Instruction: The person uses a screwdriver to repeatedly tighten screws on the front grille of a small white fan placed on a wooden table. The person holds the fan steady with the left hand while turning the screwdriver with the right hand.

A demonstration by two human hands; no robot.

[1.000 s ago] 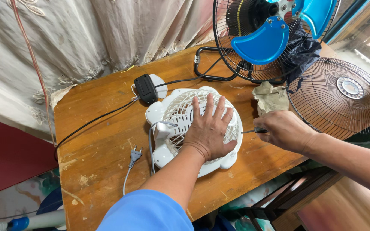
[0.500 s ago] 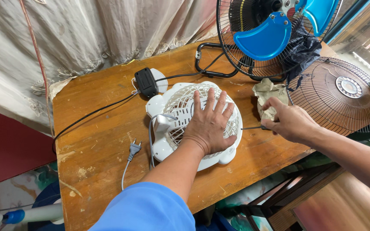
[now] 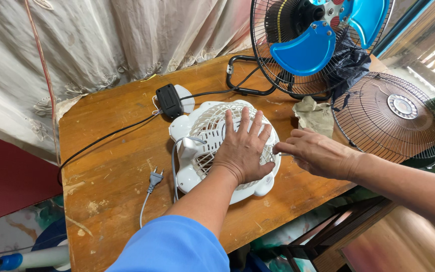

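A small white table fan (image 3: 202, 126) lies face-up on the wooden table (image 3: 112, 166). My left hand (image 3: 242, 148) presses flat on its grille, fingers spread. My right hand (image 3: 318, 153) is at the fan's right rim, with thumb and fingers pinched on a thin metal tool (image 3: 284, 154) whose tip touches the rim. The fan's grey cord ends in a loose plug (image 3: 154, 177) on the table to the left.
A black adapter (image 3: 168, 100) with its cable lies behind the white fan. A large fan with blue blades (image 3: 305, 48) stands at the back right, with its loose front grille (image 3: 391, 116) and a crumpled cloth (image 3: 315, 115) beside it. A curtain (image 3: 76, 45) hangs behind.
My right hand has moved left from near the cloth to the white fan's right rim. My left hand has stayed flat on the grille.
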